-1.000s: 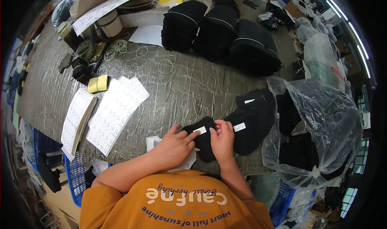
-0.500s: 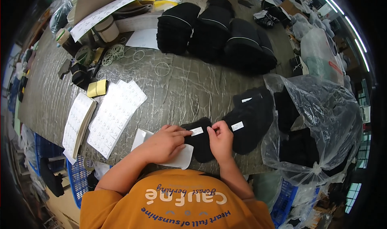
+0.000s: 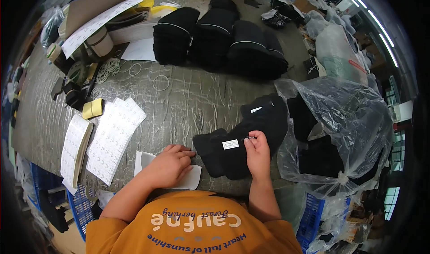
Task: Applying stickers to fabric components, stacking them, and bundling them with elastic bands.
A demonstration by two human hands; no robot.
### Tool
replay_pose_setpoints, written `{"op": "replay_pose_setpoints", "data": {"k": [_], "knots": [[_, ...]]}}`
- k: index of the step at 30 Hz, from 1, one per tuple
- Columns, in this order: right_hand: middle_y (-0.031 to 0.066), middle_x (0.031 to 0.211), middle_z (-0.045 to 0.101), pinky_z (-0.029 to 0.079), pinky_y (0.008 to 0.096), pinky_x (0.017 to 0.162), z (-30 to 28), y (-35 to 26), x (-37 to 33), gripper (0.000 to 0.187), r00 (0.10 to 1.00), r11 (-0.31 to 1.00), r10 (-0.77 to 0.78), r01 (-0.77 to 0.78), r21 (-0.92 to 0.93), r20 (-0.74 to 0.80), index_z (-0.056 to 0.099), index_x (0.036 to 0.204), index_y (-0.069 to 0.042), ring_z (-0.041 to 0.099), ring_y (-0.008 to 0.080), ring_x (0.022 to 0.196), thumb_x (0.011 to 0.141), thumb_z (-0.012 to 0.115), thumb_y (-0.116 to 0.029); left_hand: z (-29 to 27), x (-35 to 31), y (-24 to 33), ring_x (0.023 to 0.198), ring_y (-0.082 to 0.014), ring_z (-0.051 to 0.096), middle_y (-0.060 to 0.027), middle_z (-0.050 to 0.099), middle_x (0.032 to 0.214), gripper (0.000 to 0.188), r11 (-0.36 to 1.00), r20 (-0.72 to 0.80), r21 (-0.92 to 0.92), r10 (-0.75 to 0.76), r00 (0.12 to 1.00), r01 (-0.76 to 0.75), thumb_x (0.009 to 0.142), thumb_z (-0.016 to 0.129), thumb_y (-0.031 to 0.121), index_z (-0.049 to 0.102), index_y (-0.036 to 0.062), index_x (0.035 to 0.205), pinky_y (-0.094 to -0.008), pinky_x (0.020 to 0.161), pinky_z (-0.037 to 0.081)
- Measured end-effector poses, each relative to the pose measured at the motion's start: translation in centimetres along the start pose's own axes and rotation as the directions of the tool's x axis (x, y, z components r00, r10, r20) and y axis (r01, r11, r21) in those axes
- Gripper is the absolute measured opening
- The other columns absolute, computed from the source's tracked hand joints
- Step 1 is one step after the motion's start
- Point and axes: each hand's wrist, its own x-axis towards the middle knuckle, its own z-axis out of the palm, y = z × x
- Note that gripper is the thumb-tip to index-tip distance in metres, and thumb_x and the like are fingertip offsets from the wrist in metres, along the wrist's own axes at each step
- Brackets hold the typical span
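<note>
Just left of the clear bag point(image 3: 340, 97), the right hand point(image 3: 258, 157) pinches the black fabric point(image 3: 224, 162), while well left of it the left hand point(image 3: 168, 168) curls over a white sheet point(image 3: 192, 179), grip impossible to tell, and one rough tug could skew the white label point(image 3: 230, 144)!
</note>
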Motion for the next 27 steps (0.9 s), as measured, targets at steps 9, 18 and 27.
{"op": "replay_pose_setpoints", "data": {"k": [9, 18, 27], "knots": [[0.0115, 0.088, 0.062, 0.046, 0.0355, 0.072, -3.0, -1.7, 0.2, 0.026, 0.929, 0.77, -0.34, 0.187, -0.61, -0.145, 0.056, 0.108, -0.002, 0.057, 0.0266, 0.079, 0.083, 0.064, -0.005, 1.0, 3.1, 0.9, 0.125, -0.0312, 0.046, -0.0137, 0.053, 0.135, 0.014, 0.989, 0.042, 0.055, 0.136, 0.99, -0.138, 0.081, 0.06, 0.014, 0.063, 0.0004, 0.084, -0.0461, 0.102, 0.036], [0.0113, 0.095, 0.062, 0.048, 0.0369, 0.083, 3.0, -0.7, -4.3, 0.033, 0.919, 0.939, -0.294, 0.329, -0.103, 0.261, 0.059, 0.108, -0.002, 0.06, 0.0281, 0.093, 0.078, 0.072, -0.007, -3.3, 0.9, 0.9, 0.093, -0.0358, 0.062, -0.0171, 0.066, 0.091, 0.011, 0.959, -0.124, 0.115, -0.247, 0.961, 0.261, 0.078, 0.065, 0.008, 0.06, 0.001, 0.085, -0.0456, 0.083, 0.046], [0.0088, 0.099, 0.064, 0.048, 0.0274, 0.081, 0.0, -0.9, -5.3, 0.017, 0.977, 0.975, -0.215, 0.214, 0.053, 0.002, 0.062, 0.102, -0.001, 0.059, 0.012, 0.091, 0.089, 0.052, -0.001, -0.8, 3.2, 3.5, 0.066, -0.0363, 0.063, -0.013, 0.064, 0.071, 0.029, 0.985, 0.008, -0.104, -0.134, 0.991, 0.134, 0.076, 0.075, 0.024, 0.06, 0.0058, 0.093, -0.0421, 0.059, 0.05]]}}
